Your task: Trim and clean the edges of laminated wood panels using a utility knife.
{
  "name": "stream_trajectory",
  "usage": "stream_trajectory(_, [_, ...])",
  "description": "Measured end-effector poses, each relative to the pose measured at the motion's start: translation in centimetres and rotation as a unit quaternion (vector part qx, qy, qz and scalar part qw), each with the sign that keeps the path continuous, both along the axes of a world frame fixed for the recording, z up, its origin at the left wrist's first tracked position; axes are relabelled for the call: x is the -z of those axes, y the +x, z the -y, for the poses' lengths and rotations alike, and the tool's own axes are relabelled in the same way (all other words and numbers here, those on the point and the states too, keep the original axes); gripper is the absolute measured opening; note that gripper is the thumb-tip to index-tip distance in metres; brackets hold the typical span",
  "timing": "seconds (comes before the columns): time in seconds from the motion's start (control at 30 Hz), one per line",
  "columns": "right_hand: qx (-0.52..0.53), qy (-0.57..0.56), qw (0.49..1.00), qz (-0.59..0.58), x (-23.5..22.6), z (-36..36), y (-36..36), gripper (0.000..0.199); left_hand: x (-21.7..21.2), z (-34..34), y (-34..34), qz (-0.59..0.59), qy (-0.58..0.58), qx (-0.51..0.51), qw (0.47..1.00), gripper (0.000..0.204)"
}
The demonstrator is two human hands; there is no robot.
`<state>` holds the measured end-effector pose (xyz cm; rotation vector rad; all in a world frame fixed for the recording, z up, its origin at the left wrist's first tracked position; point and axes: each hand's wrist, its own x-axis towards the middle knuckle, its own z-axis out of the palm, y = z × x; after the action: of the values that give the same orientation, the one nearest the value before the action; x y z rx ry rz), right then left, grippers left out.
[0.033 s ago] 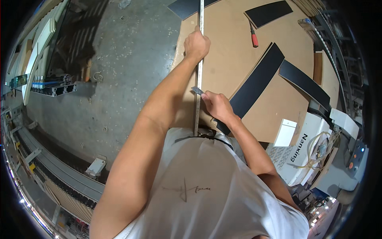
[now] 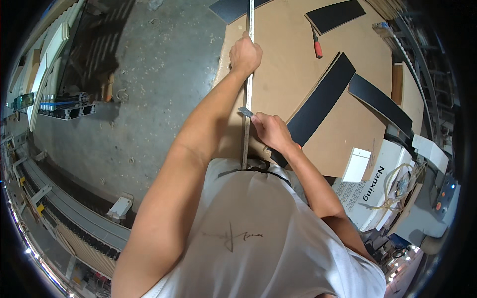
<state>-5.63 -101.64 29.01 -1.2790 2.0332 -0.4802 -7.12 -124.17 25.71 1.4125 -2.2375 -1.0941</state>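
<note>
A long, narrow metal straightedge (image 2: pixel 250 88) runs from the top of the head view down to my waist, along the left part of a brown board (image 2: pixel 278 64). My left hand (image 2: pixel 245 55) is closed over its far part, fingers curled and knuckles up. Nearer to me, my right hand (image 2: pixel 274 132) grips what looks like a grey utility knife (image 2: pixel 246 112). The knife's front end lies across the straightedge; whether its tip touches anything cannot be made out. To the right of my right hand, a long black strip (image 2: pixel 323 98) rests diagonally on the board.
A red-handled screwdriver (image 2: pixel 317 48) and another black piece (image 2: pixel 336 16) lie on the far right of the board. A dark curved strip (image 2: pixel 380 102) and a white rectangle (image 2: pixel 356 165) are nearer. Coiled cable (image 2: pixel 397 185) sits on a white machine (image 2: pixel 370 198). Concrete floor (image 2: pixel 169 64) spreads left.
</note>
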Motion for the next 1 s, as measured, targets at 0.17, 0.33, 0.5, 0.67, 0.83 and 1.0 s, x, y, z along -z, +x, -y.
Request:
stream_trajectory(0.17, [-0.053,0.009,0.999,-0.001,-0.3,0.6,-1.3,0.027,0.0,-0.4,-0.3,-0.003,-0.011,-0.01,1.0,0.043])
stream_trajectory(0.33, [-0.135,0.002,0.991,-0.006,-0.3,1.3,-2.9,0.028,-0.3,-0.4,-0.3,0.012,-0.01,0.009,1.0,0.035])
stream_trajectory(0.5, [-0.162,0.021,0.987,0.007,-1.0,2.1,-3.0,0.032,-0.2,-0.3,0.0,0.007,-0.006,-0.003,1.0,0.041])
stream_trajectory(0.67, [-0.118,0.055,0.991,0.033,-1.5,1.8,-2.3,0.034,-0.3,-0.7,-0.3,0.006,-0.004,-0.008,1.0,0.038])
stream_trajectory(0.83, [-0.054,0.06,0.996,0.049,-0.6,0.8,-1.4,0.035,-0.8,-0.9,-0.3,0.011,-0.026,0.003,1.0,0.029])
stream_trajectory(1.0, [-0.087,0.047,0.995,0.02,-0.8,0.7,-1.7,0.033,-0.8,-1.1,-0.2,0.014,-0.029,0.003,0.999,0.029])
